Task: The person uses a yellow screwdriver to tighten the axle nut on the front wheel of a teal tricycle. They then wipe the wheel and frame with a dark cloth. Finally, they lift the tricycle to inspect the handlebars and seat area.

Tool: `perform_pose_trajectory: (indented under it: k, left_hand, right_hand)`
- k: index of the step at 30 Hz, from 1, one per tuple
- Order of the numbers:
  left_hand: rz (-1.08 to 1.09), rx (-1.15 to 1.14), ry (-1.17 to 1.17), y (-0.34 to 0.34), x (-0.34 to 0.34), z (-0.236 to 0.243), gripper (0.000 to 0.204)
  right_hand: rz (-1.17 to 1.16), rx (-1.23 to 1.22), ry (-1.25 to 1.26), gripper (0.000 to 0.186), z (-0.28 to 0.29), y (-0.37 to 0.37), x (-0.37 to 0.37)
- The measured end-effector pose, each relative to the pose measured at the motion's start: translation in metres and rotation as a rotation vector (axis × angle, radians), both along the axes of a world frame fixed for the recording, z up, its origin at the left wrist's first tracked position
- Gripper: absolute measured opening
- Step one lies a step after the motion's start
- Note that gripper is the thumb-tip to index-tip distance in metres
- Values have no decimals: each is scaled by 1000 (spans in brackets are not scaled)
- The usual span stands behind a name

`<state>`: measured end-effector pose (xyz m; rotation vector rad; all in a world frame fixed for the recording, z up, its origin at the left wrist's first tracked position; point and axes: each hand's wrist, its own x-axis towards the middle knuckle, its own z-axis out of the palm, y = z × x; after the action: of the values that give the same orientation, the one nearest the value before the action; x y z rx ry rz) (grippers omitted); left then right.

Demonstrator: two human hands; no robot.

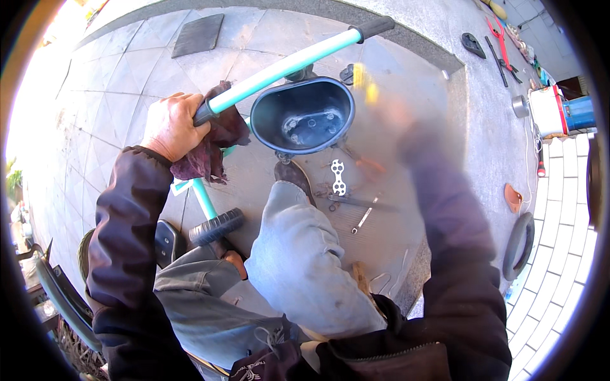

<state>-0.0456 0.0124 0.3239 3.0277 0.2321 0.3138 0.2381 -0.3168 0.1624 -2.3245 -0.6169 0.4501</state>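
My left hand (175, 124) is closed around the black grip at the left end of a turquoise handlebar (286, 64). A dark red rag (219, 136) hangs beside that hand, under the bar. My right hand (397, 120) is smeared by motion at the right of a dark oval tub (302, 143). A blurred yellow tool (365, 84) moves with it and appears to be in its grip; its kind cannot be made out. Small black casters (347, 74) show around the tub. A turquoise frame tube (203, 199) with a black wheel (217, 227) lies lower left.
On the paving between my right arm and leg lie a silver multi-hole wrench (338, 178), a combination wrench (363, 217) and blurred orange-handled pliers (370, 166). A dark mat (197, 35) lies far left. The raised ledge at right holds a black tyre (519, 246) and red-handled cutters (500, 41).
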Motion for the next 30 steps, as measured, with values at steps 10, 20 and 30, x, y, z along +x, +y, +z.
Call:
perform_pose_trajectory:
  k: [10, 20, 30]
  left_hand:
    - [40, 29, 57, 7, -6, 1, 15]
    - [105, -21, 36, 16, -4, 4, 16]
    - [365, -351, 147, -43, -12, 17, 36]
  right_hand:
    - [-202, -236, 540, 28, 65, 4, -32]
    - [-157, 177, 563, 24, 96, 29, -28]
    - [-336, 578, 768, 42, 105, 15, -110]
